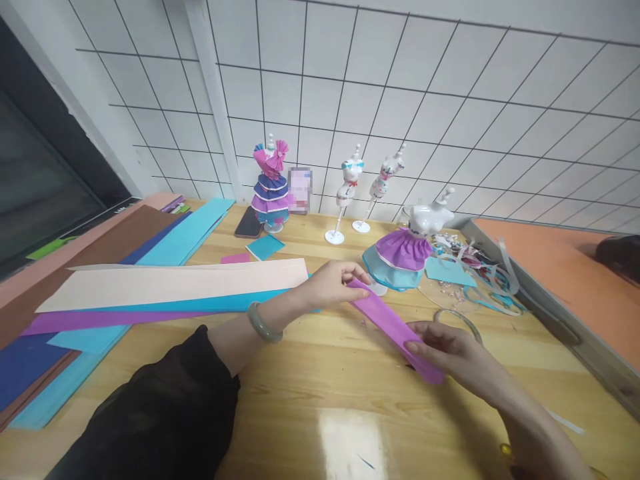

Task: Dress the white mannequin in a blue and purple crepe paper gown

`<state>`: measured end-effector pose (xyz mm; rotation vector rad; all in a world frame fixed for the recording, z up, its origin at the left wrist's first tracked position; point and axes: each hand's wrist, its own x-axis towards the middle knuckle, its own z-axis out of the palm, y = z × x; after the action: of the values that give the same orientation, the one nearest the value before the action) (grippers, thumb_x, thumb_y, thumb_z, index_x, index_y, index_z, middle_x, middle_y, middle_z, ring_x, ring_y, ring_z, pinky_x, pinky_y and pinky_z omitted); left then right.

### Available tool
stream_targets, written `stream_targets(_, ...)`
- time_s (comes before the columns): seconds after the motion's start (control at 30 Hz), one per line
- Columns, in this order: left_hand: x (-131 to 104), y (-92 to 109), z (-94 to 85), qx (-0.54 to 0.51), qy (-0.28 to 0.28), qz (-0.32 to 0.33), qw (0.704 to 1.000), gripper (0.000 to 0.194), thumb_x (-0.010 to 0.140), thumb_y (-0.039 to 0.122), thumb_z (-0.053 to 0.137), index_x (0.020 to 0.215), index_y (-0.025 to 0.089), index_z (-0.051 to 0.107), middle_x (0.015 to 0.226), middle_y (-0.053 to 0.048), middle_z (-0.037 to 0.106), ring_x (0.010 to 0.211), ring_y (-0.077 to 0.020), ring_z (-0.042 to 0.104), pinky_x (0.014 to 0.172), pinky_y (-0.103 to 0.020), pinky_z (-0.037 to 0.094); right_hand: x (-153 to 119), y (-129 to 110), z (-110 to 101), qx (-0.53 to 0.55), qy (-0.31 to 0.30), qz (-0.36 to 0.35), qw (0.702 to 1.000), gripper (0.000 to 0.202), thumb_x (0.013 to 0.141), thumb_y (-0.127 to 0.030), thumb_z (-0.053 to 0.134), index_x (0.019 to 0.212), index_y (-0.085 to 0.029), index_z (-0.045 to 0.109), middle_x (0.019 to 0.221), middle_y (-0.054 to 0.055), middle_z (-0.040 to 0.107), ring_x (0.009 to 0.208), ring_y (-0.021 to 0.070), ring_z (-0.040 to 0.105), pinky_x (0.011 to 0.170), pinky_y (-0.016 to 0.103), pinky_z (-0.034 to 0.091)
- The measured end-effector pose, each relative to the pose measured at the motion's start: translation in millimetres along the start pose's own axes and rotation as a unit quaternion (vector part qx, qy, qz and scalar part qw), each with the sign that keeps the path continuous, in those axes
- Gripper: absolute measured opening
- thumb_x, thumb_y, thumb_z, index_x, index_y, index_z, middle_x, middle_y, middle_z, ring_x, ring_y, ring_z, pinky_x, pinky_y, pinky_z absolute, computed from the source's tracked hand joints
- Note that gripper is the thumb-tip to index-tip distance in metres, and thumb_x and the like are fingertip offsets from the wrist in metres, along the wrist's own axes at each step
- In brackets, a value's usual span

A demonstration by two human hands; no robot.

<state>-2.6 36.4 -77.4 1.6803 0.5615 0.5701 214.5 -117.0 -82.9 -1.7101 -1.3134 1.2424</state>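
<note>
Stretching across the wooden table (pixel 310 393), long sheets of coloured paper (pixel 170 283) fill its left half, so the open room lies in the bare wood near and in the middle. To the right the table ends at a raised grey edge (pixel 550 313), with ribbon scraps (pixel 480 273) and a half-dressed mannequin (pixel 407 253) just beyond the work. The purple paper strip (pixel 387 323) lies slanted between both hands. The left hand (pixel 333 283) pinches its far end between thumb and fingers; the right hand (pixel 450 350) has fingers closed over the near end, pressing it flat. Keeping the strip taut and low over the bare wood looks wise, steering away from the mannequin's skirt.
</note>
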Motion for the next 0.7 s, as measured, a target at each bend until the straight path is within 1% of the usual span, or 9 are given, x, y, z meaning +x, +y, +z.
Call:
stream_targets(0.1,-3,4,4.0,0.002,-0.008,0.016,1.000,0.020,0.072,0.023,0.070,0.088,0.013,0.063,0.069,0.003,0.055,0.062,-0.0069,0.047,0.059,-0.021,0.034,10,-18,14,-0.031,-0.027,-0.027,0.999,0.039,0.072,-0.055,0.072,0.094,-0.023,0.074,0.082,0.003,0.073,0.070,0.0188,0.064,0.061,0.027,0.049)
stream_targets(0.2,-4,4,5.4,0.000,-0.018,0.024,1.000,0.022,0.073,0.024,0.068,0.091,0.014,0.063,0.059,0.007,0.043,0.056,-0.0059,0.039,0.056,-0.020,0.030,22,-28,25,-0.050,-0.022,-0.062,0.997,0.042,0.076,-0.061,0.065,0.085,-0.021,0.073,0.075,0.002,0.070,0.065,0.0168,0.060,0.059,0.026,0.046)
stream_targets(0.27,-4,3,4.8,-0.012,-0.018,0.028,0.999,0.023,0.073,0.022,0.068,0.093,0.014,0.063,0.059,0.008,0.039,0.056,-0.0061,0.039,0.056,-0.020,0.030,29,-28,28,-0.050,-0.017,-0.071,0.996,0.043,0.078,-0.062,0.062,0.078,-0.020,0.071,0.067,0.000,0.066,0.059,0.0143,0.056,0.055,0.024,0.042)
stream_targets(0.33,-2,1,3.7,-0.035,-0.014,0.025,0.999,0.027,0.071,0.020,0.070,0.097,0.014,0.063,0.066,0.006,0.048,0.062,-0.0074,0.047,0.060,-0.021,0.036,34,-25,31,-0.040,-0.008,-0.075,0.996,0.043,0.079,-0.061,0.062,0.073,-0.019,0.069,0.064,-0.001,0.064,0.058,0.0133,0.054,0.054,0.024,0.041)
stream_targets(0.4,-1,0,2.9,-0.063,-0.009,0.018,0.998,0.036,0.069,0.018,0.073,0.103,0.015,0.063,0.088,-0.002,0.062,0.079,-0.0105,0.057,0.072,-0.023,0.043,37,-21,33,-0.023,0.006,-0.077,0.997,0.041,0.078,-0.059,0.065,0.070,-0.019,0.068,0.067,0.000,0.066,0.061,0.0142,0.056,0.057,0.024,0.043)
stream_targets(0.47,0,-1,2.7,-0.076,-0.004,0.010,0.997,0.043,0.067,0.020,0.077,0.107,0.016,0.063,0.111,-0.009,0.064,0.098,-0.0146,0.060,0.086,-0.026,0.044,38,-19,36,-0.005,0.023,-0.077,0.997,0.038,0.076,-0.058,0.068,0.072,-0.020,0.070,0.070,0.000,0.068,0.065,0.0159,0.059,0.060,0.026,0.046)
stream_targets(0.5,0,-1,2.7,-0.068,-0.003,0.005,0.998,0.043,0.066,0.023,0.078,0.106,0.016,0.064,0.116,-0.010,0.063,0.103,-0.0163,0.060,0.090,-0.027,0.043,38,-19,37,0.005,0.031,-0.077,0.997,0.037,0.075,-0.057,0.069,0.074,-0.020,0.072,0.070,0.001,0.069,0.066,0.0167,0.060,0.062,0.026,0.047)
stream_targets(0.57,-1,-1,3.0,-0.039,-0.012,-0.008,0.999,0.041,0.067,0.031,0.079,0.102,0.015,0.067,0.113,-0.009,0.066,0.103,-0.0181,0.060,0.090,-0.028,0.044,38,-18,40,0.023,0.045,-0.080,0.995,0.035,0.074,-0.056,0.070,0.077,-0.022,0.074,0.071,0.001,0.070,0.068,0.0181,0.062,0.064,0.028,0.049)
stream_targets(0.7,-3,2,5.0,0.025,-0.028,-0.015,0.999,0.033,0.072,0.041,0.074,0.092,0.014,0.071,0.090,-0.005,0.071,0.086,-0.0161,0.063,0.077,-0.025,0.046,35,-17,45,0.043,0.071,-0.093,0.992,0.034,0.074,-0.055,0.070,0.080,-0.022,0.077,0.078,0.004,0.075,0.072,0.0207,0.067,0.067,0.030,0.053)
